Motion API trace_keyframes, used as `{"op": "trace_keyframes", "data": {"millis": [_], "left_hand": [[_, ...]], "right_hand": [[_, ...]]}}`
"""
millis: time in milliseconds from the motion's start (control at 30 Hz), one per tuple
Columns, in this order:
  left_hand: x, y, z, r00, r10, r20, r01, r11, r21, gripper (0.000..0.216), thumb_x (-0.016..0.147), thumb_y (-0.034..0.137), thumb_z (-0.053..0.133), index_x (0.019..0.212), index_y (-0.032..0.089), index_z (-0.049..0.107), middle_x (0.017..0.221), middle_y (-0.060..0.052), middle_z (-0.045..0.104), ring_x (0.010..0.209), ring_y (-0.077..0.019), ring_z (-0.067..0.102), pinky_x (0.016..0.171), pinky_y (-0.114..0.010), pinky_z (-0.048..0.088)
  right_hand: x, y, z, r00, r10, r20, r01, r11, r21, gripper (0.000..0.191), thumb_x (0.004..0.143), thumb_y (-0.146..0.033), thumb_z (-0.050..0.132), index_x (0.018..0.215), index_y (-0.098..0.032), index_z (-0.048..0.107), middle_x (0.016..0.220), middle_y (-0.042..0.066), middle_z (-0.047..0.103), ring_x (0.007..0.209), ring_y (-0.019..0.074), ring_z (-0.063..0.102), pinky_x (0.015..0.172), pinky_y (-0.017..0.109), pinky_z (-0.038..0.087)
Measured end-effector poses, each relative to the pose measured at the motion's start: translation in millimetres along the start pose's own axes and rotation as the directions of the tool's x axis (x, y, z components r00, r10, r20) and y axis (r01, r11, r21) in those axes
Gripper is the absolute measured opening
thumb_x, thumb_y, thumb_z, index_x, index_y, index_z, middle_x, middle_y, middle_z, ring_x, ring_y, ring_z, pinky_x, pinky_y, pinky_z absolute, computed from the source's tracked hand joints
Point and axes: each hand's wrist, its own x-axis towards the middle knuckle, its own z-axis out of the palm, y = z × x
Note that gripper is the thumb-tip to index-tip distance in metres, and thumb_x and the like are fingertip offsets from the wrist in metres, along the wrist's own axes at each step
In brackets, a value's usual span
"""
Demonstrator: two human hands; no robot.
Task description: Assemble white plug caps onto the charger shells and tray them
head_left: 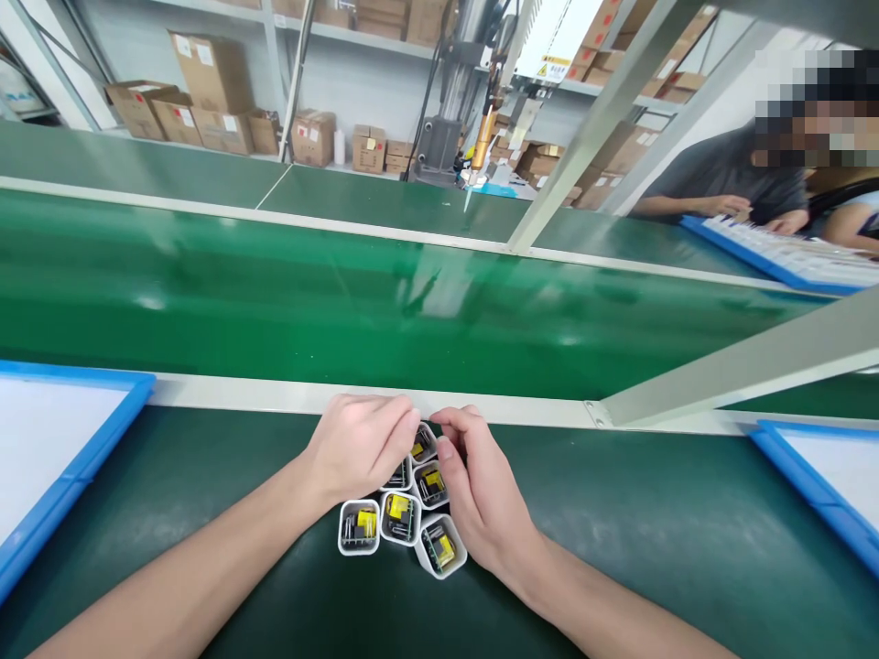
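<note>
Several small white square plastic cases [358,527] stand in a cluster on the dark green work surface, open side up. Inside each sits a circuit board with black parts and a yellow block [399,506]. My left hand [361,444] is closed over the cluster's far left side, fingers curled and pressed together, partly covering a case. Curled at the right side, my right hand [477,485] has its thumb beside the rearmost case [424,445]. That case lies between both hands' fingertips. What the fingers grip, if anything, is hidden.
Blue-rimmed trays [141,389] [775,439] flank the surface. Beyond a pale rail [240,394] runs a green conveyor belt [206,302]. A slanted metal post [742,361] rises at right. Across the belt are a dispensing machine [484,137], boxes [223,73] and a person's hands [724,206] at another tray.
</note>
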Motion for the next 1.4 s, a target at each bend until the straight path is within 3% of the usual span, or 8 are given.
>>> {"op": "trace_keyframes", "data": {"millis": [100,267,467,633,733,933,1233,1400], "left_hand": [[-2.0,1.7,2.6,0.998,0.044,-0.049,-0.044,0.999,0.016,0.036,0.105,0.026,0.031,0.072,0.021,0.045,0.06,0.002,0.048,0.053,-0.0137,0.043,0.059,-0.031,0.031],[-1.5,-0.8,0.2,0.997,0.016,-0.071,-0.025,0.991,-0.131,0.031,0.106,0.027,0.031,0.087,0.018,0.054,0.073,-0.002,0.057,0.066,-0.0153,0.052,0.068,-0.03,0.038],[3.9,0.7,-7.6,0.984,0.009,0.176,0.052,0.939,-0.34,0.028,0.103,0.042,0.042,0.117,0.02,0.054,0.114,-0.008,0.061,0.104,-0.0221,0.057,0.09,-0.036,0.045],[7.3,1.3,-10.5,0.904,-0.151,0.401,0.281,0.915,-0.29,0.069,0.077,0.055,0.076,0.13,0.024,0.045,0.126,-0.01,0.057,0.113,-0.0306,0.056,0.091,-0.045,0.047],[8.2,0.7,-12.3,0.881,-0.188,0.435,0.33,0.902,-0.279,0.079,0.066,0.052,0.086,0.129,0.027,0.045,0.127,-0.009,0.056,0.115,-0.031,0.056,0.09,-0.044,0.048],[10.3,-6.8,-19.0,0.868,-0.126,0.48,0.33,0.869,-0.368,0.074,0.068,0.045,0.086,0.128,0.027,0.048,0.127,-0.009,0.057,0.119,-0.0286,0.057,0.095,-0.043,0.048],[13.6,-15.9,-29.0,0.837,-0.05,0.545,0.375,0.778,-0.504,0.09,0.062,0.036,0.093,0.14,0.031,0.048,0.142,-0.01,0.052,0.132,-0.0286,0.052,0.108,-0.045,0.045],[14.9,-19.4,-32.0,0.826,-0.049,0.561,0.416,0.723,-0.551,0.072,0.072,0.033,0.086,0.136,0.029,0.054,0.141,-0.009,0.056,0.133,-0.027,0.053,0.111,-0.046,0.043]], "right_hand": [[-0.4,-0.3,1.6,1.0,0.004,0.009,-0.004,1.0,0.019,0.02,0.108,-0.025,0.034,0.122,-0.025,0.048,0.093,0.002,0.049,0.076,0.0178,0.052,0.069,0.033,0.043],[9.9,5.4,-4.4,0.992,0.115,-0.056,-0.109,0.99,0.087,0.017,0.107,-0.03,0.039,0.117,-0.024,0.051,0.086,0.001,0.053,0.076,0.0188,0.053,0.069,0.032,0.042],[18.3,9.2,-6.1,0.99,0.124,0.066,-0.138,0.944,0.3,0.017,0.105,-0.038,0.048,0.11,-0.022,0.054,0.09,0.002,0.059,0.079,0.0178,0.057,0.07,0.03,0.047],[18.1,8.4,-4.9,0.987,0.146,0.069,-0.161,0.926,0.341,0.02,0.101,-0.038,0.055,0.112,-0.021,0.052,0.093,0.002,0.059,0.075,0.0158,0.056,0.066,0.029,0.047],[18.4,8.7,-6.1,0.985,0.147,0.09,-0.168,0.936,0.31,0.022,0.097,-0.036,0.06,0.111,-0.021,0.052,0.092,0.002,0.059,0.074,0.0155,0.056,0.064,0.029,0.048],[21.6,11.7,-9.5,0.984,0.147,0.103,-0.17,0.944,0.283,0.02,0.093,-0.034,0.063,0.105,-0.02,0.056,0.09,0.003,0.059,0.073,0.015,0.055,0.062,0.027,0.049],[23.9,14.4,-8.1,0.97,0.228,0.081,-0.242,0.904,0.351,0.023,0.094,-0.041,0.066,0.1,-0.021,0.055,0.086,0.002,0.062,0.075,0.0164,0.06,0.064,0.028,0.05],[24.6,10.5,-8.8,0.96,0.246,0.137,-0.281,0.861,0.423,0.03,0.094,-0.047,0.067,0.101,-0.022,0.053,0.08,0.0,0.064,0.07,0.0171,0.064,0.059,0.028,0.052]]}}
